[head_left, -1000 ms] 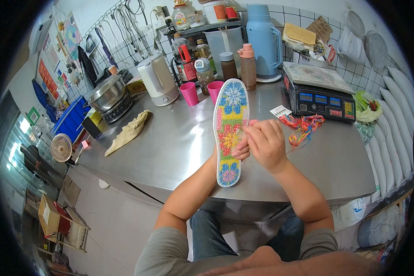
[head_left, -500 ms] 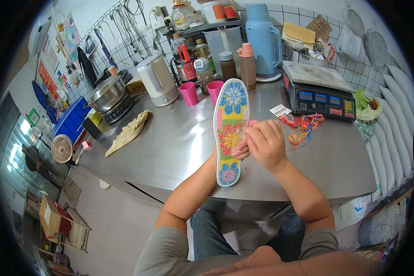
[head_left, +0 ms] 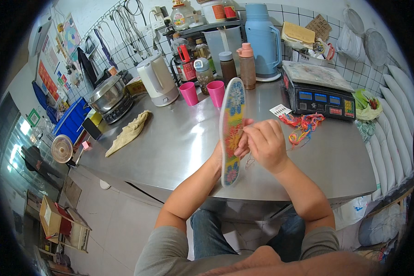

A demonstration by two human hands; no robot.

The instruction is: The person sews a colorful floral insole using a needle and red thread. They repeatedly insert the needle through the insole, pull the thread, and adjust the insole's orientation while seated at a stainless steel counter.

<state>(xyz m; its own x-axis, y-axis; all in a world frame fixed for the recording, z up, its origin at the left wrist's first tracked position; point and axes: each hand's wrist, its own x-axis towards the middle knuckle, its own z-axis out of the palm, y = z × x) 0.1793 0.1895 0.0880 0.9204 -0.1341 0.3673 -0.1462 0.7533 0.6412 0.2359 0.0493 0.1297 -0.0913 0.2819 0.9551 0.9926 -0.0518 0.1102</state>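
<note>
An embroidered shoe insole (head_left: 232, 133), white-edged with blue, yellow, red and pink flower patterns, stands upright over the front of the table, turned partly edge-on. My left hand (head_left: 244, 147) grips it around the middle from behind, fingers showing at its right edge. Close against that edge, my right hand (head_left: 267, 146) is closed in a pinch; what sits between the fingertips is too small to make out. A fine thread (head_left: 250, 160) hangs in a loop below the hands. Tangled bright embroidery threads (head_left: 304, 127) lie to the right, beside a small white needle card (head_left: 280, 110).
Behind the insole stand two pink cups (head_left: 216, 94), a white electric kettle (head_left: 157, 80), several bottles and a blue thermos (head_left: 263, 43). A black scale (head_left: 324, 99) occupies the back right. A beige cloth (head_left: 129, 132) lies left on the metal table (head_left: 179, 152).
The insole has turned about its long axis, from facing me to nearly edge-on, and shifted slightly right. My right hand stays pinched beside it. The right pink cup is now less covered.
</note>
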